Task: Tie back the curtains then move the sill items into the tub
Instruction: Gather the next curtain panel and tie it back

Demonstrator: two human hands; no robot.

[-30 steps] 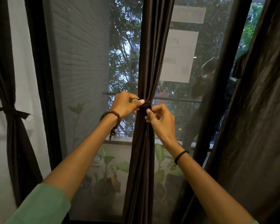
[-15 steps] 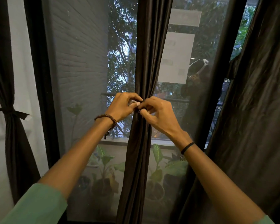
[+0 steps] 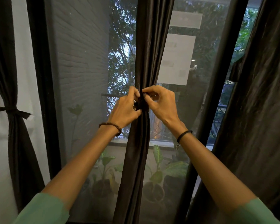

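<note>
Hands moved together since 1 s ago: left hand [image 3: 126, 109] and right hand [image 3: 162, 104] both pinch the centre curtain [image 3: 136, 159] at its gathered waist, mid-window. Likely cinching the knot. Far-left curtain [image 3: 14, 143] tied; right curtain [image 3: 257, 126] loose.

No text is reading clearly: the large paper sheet [image 3: 176, 59] and the paper strip [image 3: 185, 19] above it are showing only blurred marks.
</note>
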